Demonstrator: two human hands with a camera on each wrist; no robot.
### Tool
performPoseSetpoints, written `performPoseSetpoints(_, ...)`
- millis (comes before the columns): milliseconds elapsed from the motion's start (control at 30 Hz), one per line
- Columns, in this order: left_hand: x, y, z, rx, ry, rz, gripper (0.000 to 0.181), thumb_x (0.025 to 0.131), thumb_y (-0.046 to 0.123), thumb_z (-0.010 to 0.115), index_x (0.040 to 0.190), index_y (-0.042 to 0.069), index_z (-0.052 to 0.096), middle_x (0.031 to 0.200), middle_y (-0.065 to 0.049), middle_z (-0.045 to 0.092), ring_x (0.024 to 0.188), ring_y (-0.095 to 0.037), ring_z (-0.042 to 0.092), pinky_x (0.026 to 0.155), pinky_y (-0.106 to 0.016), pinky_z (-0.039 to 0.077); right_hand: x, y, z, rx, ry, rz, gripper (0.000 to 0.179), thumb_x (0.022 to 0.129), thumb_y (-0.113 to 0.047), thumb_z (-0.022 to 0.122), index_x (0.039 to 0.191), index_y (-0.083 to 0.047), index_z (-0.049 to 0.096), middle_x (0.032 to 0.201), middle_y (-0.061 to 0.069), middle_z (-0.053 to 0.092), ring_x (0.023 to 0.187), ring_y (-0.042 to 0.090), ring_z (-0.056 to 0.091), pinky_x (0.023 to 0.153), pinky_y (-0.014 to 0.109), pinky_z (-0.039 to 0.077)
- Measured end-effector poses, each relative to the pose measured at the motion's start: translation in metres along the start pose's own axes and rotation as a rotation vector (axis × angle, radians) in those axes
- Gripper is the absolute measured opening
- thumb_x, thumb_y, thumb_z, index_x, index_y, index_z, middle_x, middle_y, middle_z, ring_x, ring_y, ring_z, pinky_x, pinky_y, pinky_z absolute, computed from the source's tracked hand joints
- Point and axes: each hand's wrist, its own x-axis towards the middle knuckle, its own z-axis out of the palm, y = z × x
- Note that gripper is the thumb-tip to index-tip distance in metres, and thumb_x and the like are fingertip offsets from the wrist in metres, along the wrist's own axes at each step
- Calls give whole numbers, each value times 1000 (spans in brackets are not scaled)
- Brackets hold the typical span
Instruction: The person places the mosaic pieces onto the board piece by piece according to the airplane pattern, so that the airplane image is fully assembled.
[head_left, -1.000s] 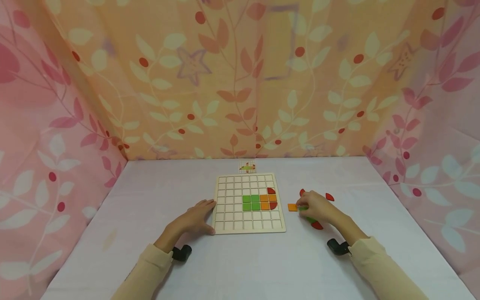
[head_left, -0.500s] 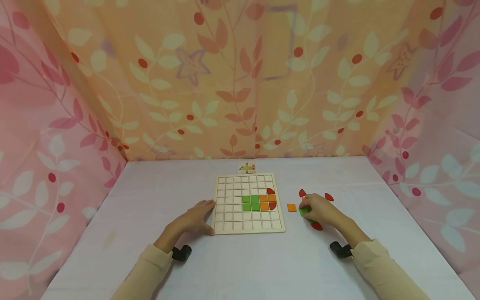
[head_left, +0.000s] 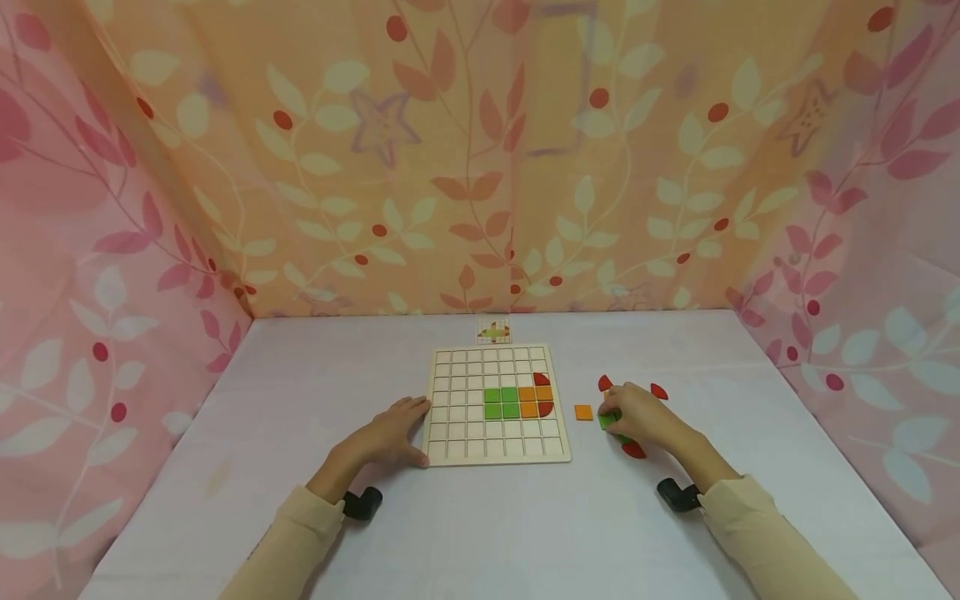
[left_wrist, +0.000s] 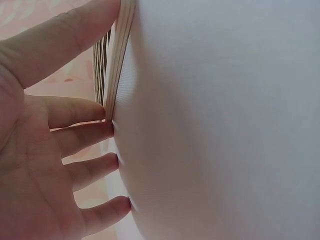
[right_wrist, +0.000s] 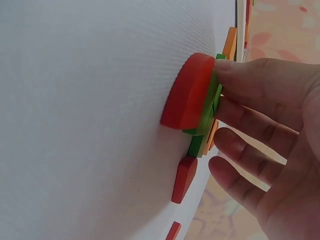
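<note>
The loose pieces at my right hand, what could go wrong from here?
The right hand is at a green piece crowded close to a red piece, so lifting it might drag or scatter neighbours.
The orange square lies between that hand and the grid board; it could get knocked on the way across.
The left hand touches the board's edge, so a push might jolt the pieces laid there.

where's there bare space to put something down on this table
Free: the white tabletop between the sleeves, nearer than the grid board; left of the left hand; and right of the rightmost red piece. Crowded: around the right hand, where loose coloured pieces cluster, and the gap to the board, which holds an orange square.
</note>
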Motion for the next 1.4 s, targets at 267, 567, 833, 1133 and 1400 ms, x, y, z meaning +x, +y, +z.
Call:
performPoseSetpoints(267, -3, 2, 4, -10, -21, -25, 96, 72, 27, 85, 149, -1, 35, 157, -19, 32, 148, -42, 22, 116, -61, 24, -5, -5, 6, -24, 4, 10, 21, 78, -9, 78, 99, -7, 76, 106, 7, 68, 97, 23, 57, 89, 42, 55)
performPoseSetpoints(567, -3, 3, 2, -8, -13, -11, 95, 73, 26, 85, 149, -2, 35, 157, -20, 31, 147, -42, 22, 117, -60, 24, -3, -4, 6, -25, 15, 22, 21, 78, -8, 77, 99, -7, 76, 107, 7, 68, 100, 25, 58, 92, 45, 54)
performPoseSetpoints(833, -1, 2, 4, -17, -23, -13, 95, 73, 27, 85, 149, 0, 35, 158, -18, 31, 148, -42, 21, 117, -60, 24, -3, -1, 6, -31, 8, 8, 21, 77, -8, 77, 98, -7, 76, 103, 5, 68, 97, 23, 58, 90, 44, 54)
performPoseSetpoints(1133, 0, 3, -1, -26, -14, -16, 95, 74, 25, 85, 150, 1, 34, 159, -17, 30, 149, -40, 19, 116, -62, 23, 4, 3, -4, 115, 27, 1, 22, 80, -11, 77, 102, -8, 75, 98, 2, 69, 92, 19, 54, 82, 36, 54)
performPoseSetpoints(1400, 1, 2, 0, -22, -10, -20, 95, 73, 25, 85, 149, 0, 35, 158, -17, 31, 148, -41, 21, 115, -62, 24, 12, 8, -8, 238, 142, -53, 22, 80, -12, 77, 101, -6, 73, 95, 4, 67, 87, 21, 53, 71, 28, 47)
